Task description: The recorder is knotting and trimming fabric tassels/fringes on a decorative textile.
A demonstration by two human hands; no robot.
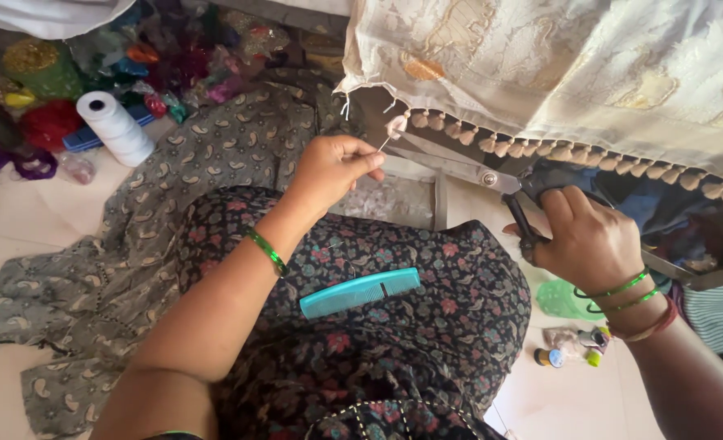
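**Scissor tips closing on a pinched tassel at the cloth's fringe**

Head view, only view available.

Left hand (329, 167): fingers clenched in a fine pinch on a pale tassel (396, 124) and its thread, at the left end of the fringe along the cream embroidered cloth (590, 65). The tassel sits just above and to the right of the pinching fingertips, still hanging from the cloth's hem.

Right hand (586, 236): fingers threaded through the dark handles of the scissors (476, 173), gripping them. Long axis of the scissors runs from the handles at lower right up and leftward, blades pointing at the pinched tassel. Tips lie just beside the left fingertips; blades look near-closed, though I cannot tell whether they touch the thread.

Key relation: tassel lies up-left of the right hand, along the blade line; left hand is the nearer one, already on it.

On the lap: a teal comb (360, 292) lying flat on dark floral fabric.

Floor, left: a white thread cone (117, 128), upright, beside a heap of coloured threads and bags; contents of the bags not distinguishable. Floor, lower right: small thread spools (551, 357), well apart from both hands.
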